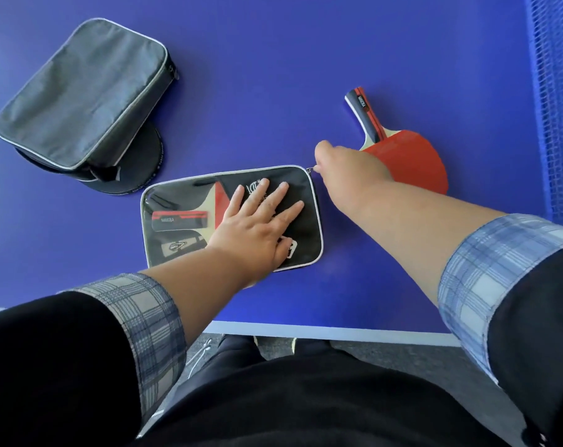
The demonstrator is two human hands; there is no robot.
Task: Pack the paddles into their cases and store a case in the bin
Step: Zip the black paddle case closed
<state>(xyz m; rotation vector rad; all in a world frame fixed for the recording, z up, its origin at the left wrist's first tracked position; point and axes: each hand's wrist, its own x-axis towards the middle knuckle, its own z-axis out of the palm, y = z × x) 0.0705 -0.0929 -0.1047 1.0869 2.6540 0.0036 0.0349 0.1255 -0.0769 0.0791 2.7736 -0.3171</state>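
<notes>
A black paddle case (301, 235) with a clear window and grey piping lies flat on the blue table (273, 75). A paddle handle (180, 219) shows through the window. My left hand (257, 227) presses flat on the case, fingers spread. My right hand (344, 162) pinches the zipper pull (311, 170) at the case's far right corner. A red paddle (409, 159) lies loose beside the case on the right, handle pointing away from me, partly under my right wrist. A grey case (83, 91) rests at the far left, atop a black round-edged item (144, 169).
A blue net (557, 91) runs along the right side. The table's white front edge (306, 330) lies close to my body, with grey floor and shoes below it.
</notes>
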